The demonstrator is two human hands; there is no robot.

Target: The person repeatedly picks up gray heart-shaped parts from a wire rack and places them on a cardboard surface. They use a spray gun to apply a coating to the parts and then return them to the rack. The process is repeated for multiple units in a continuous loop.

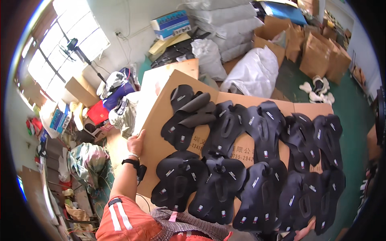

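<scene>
A large flat cardboard sheet (pixel 245 144) spreads out in front of me, slightly tilted. My left hand (pixel 136 143) is closed round its left edge, with a bracelet and a dark band at the wrist. Two rough rows of black, padded-looking fabric pieces (pixel 263 124) lie on it; many have a long oval outline in the middle and small white prints. At the far left, some pieces (pixel 197 108) are folded or curled over. My right hand (pixel 305 232) shows only in part at the near right edge, closed on the sheet beneath the black pieces.
White sacks (pixel 253 70) and open cardboard boxes (pixel 317 54) stand at the back. A blue-and-white box (pixel 171 25) rests on a pile by the wall. Bundles and bags (pixel 88 160) crowd the left side. White objects (pixel 319 90) lie on the green floor (pixel 354 120) at right.
</scene>
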